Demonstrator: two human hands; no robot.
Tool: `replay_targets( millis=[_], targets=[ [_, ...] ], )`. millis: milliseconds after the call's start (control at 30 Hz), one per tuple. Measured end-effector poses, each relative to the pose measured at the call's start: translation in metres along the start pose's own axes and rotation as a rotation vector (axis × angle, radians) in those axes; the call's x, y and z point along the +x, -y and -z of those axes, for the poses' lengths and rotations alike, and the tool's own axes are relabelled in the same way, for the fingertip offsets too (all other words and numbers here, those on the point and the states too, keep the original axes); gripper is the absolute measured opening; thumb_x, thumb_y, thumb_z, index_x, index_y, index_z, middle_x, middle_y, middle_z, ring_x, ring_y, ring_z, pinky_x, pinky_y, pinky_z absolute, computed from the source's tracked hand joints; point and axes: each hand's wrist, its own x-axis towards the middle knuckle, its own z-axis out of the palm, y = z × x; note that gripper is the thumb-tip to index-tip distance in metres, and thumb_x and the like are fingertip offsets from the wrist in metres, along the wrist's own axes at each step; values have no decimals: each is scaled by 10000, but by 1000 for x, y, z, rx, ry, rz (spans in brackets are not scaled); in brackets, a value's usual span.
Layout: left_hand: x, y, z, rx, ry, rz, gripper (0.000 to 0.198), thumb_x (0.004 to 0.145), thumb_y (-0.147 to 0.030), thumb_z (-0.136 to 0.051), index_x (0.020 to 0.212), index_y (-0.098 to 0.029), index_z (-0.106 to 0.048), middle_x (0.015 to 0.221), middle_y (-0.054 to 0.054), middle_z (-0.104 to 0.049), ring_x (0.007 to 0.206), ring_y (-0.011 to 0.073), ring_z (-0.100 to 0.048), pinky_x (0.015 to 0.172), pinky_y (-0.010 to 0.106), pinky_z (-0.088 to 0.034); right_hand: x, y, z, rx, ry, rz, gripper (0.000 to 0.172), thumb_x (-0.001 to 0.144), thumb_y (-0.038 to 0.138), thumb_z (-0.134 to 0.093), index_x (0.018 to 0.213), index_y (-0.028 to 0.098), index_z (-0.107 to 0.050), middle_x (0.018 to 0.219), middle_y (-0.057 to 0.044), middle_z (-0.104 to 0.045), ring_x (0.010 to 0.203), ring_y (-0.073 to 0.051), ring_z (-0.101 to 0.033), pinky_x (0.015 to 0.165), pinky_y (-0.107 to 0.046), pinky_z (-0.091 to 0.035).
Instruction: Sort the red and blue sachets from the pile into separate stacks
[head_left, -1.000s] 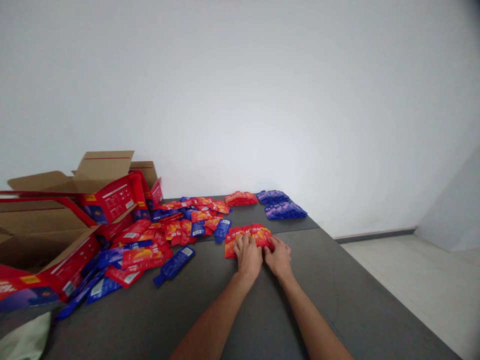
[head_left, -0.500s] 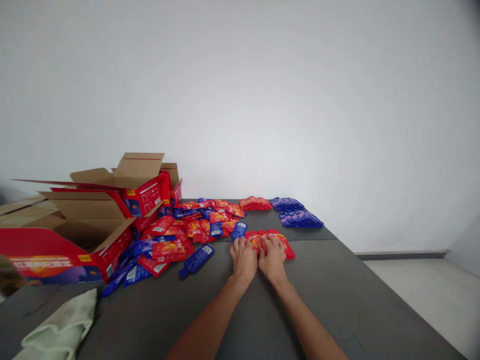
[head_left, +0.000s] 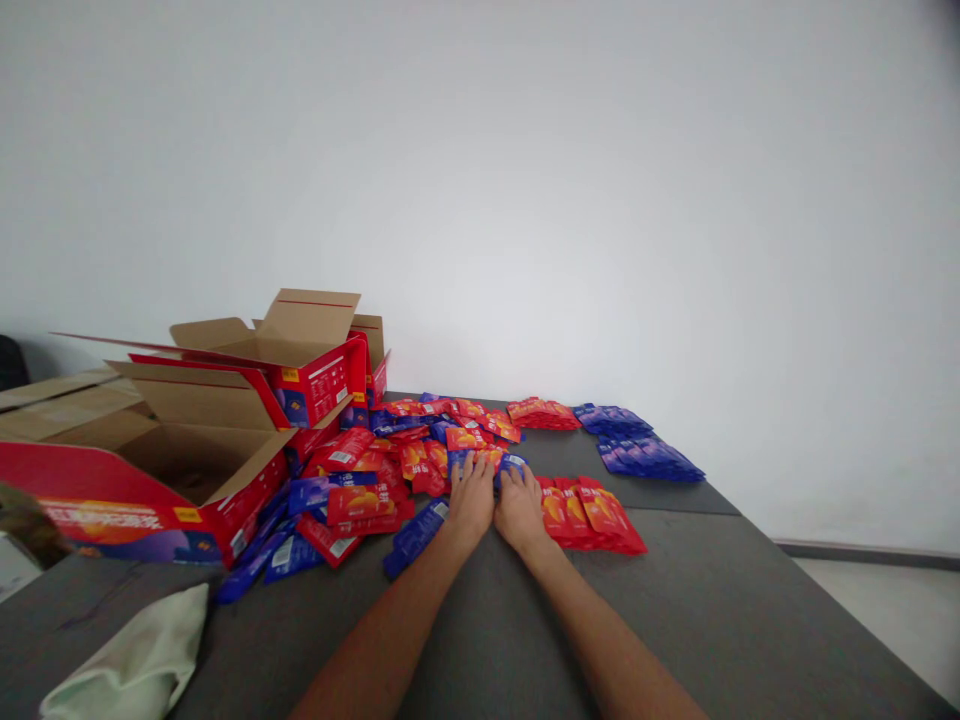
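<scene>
My left hand (head_left: 472, 502) reaches into the near right edge of a loose heap of red and blue sachets (head_left: 364, 500), its fingers stretched over a blue sachet (head_left: 456, 459) and a red one (head_left: 490, 456). Close beside it, my right hand (head_left: 520, 510) has its fingers bent onto another blue sachet (head_left: 513, 463); the fingertips are partly hidden. An overlapping row of red sachets (head_left: 589, 512) lies flat just right of my right hand. Left of my left wrist is a dark blue sachet (head_left: 414, 540).
Farther back are a red stack (head_left: 544, 412) and two blue stacks (head_left: 611, 420) (head_left: 651, 458) of sachets. Open red cardboard boxes (head_left: 142, 515) stand at the left. A pale green cloth (head_left: 135, 660) lies on the dark table (head_left: 480, 650) at the front left.
Both hands have left the red row and moved to the sachets at the heap's edge. The view has turned slightly left, so the things on the table appear farther right.
</scene>
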Motion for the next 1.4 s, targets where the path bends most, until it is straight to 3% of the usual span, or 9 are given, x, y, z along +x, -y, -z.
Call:
replay_targets(
  millis=[100,300,433,700,933,1167,1300,1400],
  targets=[
    [15,9,-5,37,44,-72,477,967,-230,-278,1393,-276,-486,1508,36,-427,1446,266,-209,1159,538,-156,7,2,-4,-67,72,-24,442,884,214,-410,1290,125,-562,1388,-173,-512,1422,-322,-200,1114,-483,-156],
    [23,20,-15,72,122,-100,478,956,-270,-307,1401,-292,-481,1514,44,-419,1450,308,-195,1142,601,-109,11,5,-15,-92,179,13,466,900,204,-354,1323,120,-531,1360,-187,-535,1440,-316,-138,1107,-532,-95],
    [16,24,-13,87,139,-88,481,953,-284,-302,1393,-285,-495,1516,47,-416,1454,317,-182,1146,606,-79,7,10,-13,-63,199,40,475,911,212,-332,1343,126,-510,1396,-183,-505,1446,-307,-121,1103,-542,-103],
    [-17,27,11,129,122,-58,470,952,-281,-315,1370,-245,-527,1500,66,-439,1445,346,-211,1142,615,-87,-12,29,-3,-19,259,81,480,903,247,-377,1361,166,-497,1403,-165,-505,1459,-295,-70,1108,-552,-77],
    [-55,19,31,150,113,-29,436,950,-248,-331,1292,-209,-598,1439,102,-509,1416,332,-279,1136,605,-116,-47,40,10,51,256,144,485,877,236,-418,1348,179,-520,1386,-157,-526,1444,-318,-139,1103,-552,-97],
    [-105,3,44,103,19,8,337,933,-214,-390,1067,-226,-699,1202,102,-665,1238,288,-480,1107,532,-201,-92,46,25,153,271,154,539,805,159,-466,1340,188,-527,1369,-130,-555,1381,-290,-334,1091,-476,-191],
    [-119,-10,56,114,33,136,325,918,-156,-384,993,-169,-701,1025,121,-697,1022,256,-585,944,407,-371,-114,48,41,198,240,159,516,723,82,-493,1213,181,-620,1242,-113,-647,1304,-255,-451,1056,-398,-260],
    [-123,-13,63,150,-15,230,273,905,-183,-439,1032,-158,-680,1017,128,-681,1006,255,-579,865,356,-394,-125,50,55,221,238,144,464,697,37,-488,1089,189,-685,1138,-103,-696,1197,-219,-552,1000,-322,-322]
  ],
)
